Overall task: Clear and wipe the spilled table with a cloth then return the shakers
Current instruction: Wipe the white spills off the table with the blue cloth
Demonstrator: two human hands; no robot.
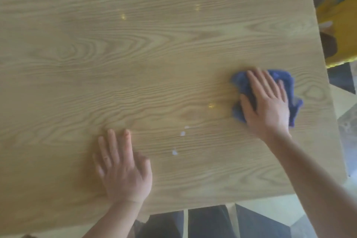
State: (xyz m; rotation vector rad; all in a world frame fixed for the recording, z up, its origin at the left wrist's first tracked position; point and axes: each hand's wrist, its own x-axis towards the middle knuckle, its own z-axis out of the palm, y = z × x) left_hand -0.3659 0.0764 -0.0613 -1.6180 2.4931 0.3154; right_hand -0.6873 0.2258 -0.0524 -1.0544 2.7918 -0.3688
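One crumpled blue cloth lies on the right part of the light wood-grain desk, pressed flat under the right hand. That hand's fingers are spread apart and laid straight over the cloth, not curled round it; blue folds show beyond the fingertips, between the thumb and the forefinger, and out past the little-finger side. No writing or label can be read on the cloth or anywhere on the desk.

Three small white spill spots sit on the wood to the thumb side of the right hand and nearer the desk's front edge, apart from the cloth. They lie between the two hands, just beyond the left thumb.

Flat on bare wood near the front edge rests the left hand, its fingers stretched forward and close together, touching nothing but the desk. Blur softens the finer detail of both hands.
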